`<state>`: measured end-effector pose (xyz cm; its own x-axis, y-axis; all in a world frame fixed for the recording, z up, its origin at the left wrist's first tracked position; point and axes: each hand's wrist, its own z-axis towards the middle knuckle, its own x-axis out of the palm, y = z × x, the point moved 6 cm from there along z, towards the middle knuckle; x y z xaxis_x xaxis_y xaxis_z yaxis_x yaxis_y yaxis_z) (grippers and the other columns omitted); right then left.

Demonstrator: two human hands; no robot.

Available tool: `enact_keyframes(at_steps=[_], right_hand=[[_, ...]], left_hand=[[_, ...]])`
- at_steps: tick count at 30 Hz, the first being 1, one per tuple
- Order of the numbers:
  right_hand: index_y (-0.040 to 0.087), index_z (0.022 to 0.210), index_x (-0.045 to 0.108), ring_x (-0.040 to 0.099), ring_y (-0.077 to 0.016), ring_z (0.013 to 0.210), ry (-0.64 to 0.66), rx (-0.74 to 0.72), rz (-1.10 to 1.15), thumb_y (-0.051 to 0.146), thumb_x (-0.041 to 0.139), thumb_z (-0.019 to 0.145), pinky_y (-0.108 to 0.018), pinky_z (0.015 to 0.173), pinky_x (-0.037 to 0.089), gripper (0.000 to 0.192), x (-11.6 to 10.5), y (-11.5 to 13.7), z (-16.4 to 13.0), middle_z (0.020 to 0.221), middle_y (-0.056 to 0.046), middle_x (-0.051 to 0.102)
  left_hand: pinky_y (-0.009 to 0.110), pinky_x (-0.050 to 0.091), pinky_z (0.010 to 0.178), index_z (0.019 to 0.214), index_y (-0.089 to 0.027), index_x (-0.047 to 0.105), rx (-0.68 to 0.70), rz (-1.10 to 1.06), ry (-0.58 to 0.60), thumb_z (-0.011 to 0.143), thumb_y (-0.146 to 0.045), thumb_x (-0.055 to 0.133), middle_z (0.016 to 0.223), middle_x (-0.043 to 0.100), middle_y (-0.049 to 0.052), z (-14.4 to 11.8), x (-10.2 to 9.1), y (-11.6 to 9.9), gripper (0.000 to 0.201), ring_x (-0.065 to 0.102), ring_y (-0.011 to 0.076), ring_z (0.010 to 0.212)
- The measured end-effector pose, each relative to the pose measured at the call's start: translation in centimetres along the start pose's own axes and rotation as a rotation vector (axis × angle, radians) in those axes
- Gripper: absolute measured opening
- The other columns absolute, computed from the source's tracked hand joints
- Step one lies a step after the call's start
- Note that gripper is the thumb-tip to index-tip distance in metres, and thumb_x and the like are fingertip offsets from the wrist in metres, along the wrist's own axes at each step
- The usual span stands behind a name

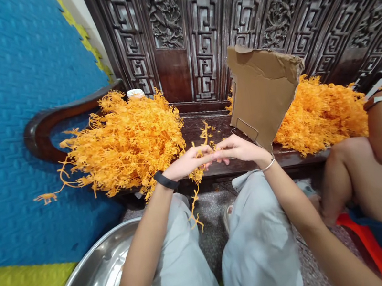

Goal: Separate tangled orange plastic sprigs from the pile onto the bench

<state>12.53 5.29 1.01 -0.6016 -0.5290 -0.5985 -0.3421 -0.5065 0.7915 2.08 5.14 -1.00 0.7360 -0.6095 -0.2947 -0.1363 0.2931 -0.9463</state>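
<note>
My left hand [193,159] is closed around a thin orange branching plastic strand [195,205], which hangs below the fingers and also sticks up past them. Touching it at the fingertips, my right hand [240,148] has its fingers bent and pressed together; whatever they pinch is too small to make out. Close by on the left lies a big heap of the same orange strands [129,140] on a dark wooden bench [198,129]. Small orange scraps lie on the seat behind my hands.
A brown cardboard sheet [263,93] stands upright in a wire stand [246,127]. Behind it is a second orange heap [324,112]. A metal basin [89,280] sits at lower left, with blue foam mats [27,115] alongside. Another person [356,179] sits at right. A white round object [135,94] stands behind the left heap.
</note>
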Motion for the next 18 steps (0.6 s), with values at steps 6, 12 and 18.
enact_keyframes(at_steps=[6, 12, 18], right_hand=[[0.013, 0.065, 0.061, 0.050, -0.0073, 0.050, -0.007, -0.036, 0.354, 0.038, 0.058, 0.080, -0.021, 0.054, 0.039, 0.030, -0.15, 0.75, 0.07, 0.053, 0.002, 0.055], [0.013, 0.061, 0.060, 0.046, -0.0063, 0.045, -0.075, -0.040, 0.538, 0.039, 0.064, 0.075, -0.021, 0.047, 0.038, 0.030, -0.18, 0.52, 0.56, 0.052, 0.003, 0.054], [0.014, 0.063, 0.060, 0.048, -0.0068, 0.046, -0.070, -0.078, 0.696, 0.042, 0.065, 0.074, -0.022, 0.049, 0.038, 0.031, 0.65, 0.88, 0.97, 0.051, 0.003, 0.052]], left_hand=[[0.025, 0.042, 0.058, 0.071, -0.014, 0.056, 0.007, -0.324, 0.056, 0.075, -0.034, 0.062, 0.051, 0.047, -0.004, -0.66, 0.10, -0.82, 0.021, 0.048, 0.0090, 0.050], [0.024, 0.041, 0.055, 0.072, -0.013, 0.061, 0.052, -0.430, -0.047, 0.072, -0.031, 0.067, 0.054, 0.051, -0.002, -0.69, -0.12, -0.65, 0.019, 0.048, 0.0078, 0.050], [0.024, 0.041, 0.054, 0.070, -0.013, 0.062, 0.133, -0.524, -0.070, 0.069, -0.032, 0.070, 0.057, 0.053, -0.001, -0.74, -0.35, -1.02, 0.021, 0.044, 0.0059, 0.049]])
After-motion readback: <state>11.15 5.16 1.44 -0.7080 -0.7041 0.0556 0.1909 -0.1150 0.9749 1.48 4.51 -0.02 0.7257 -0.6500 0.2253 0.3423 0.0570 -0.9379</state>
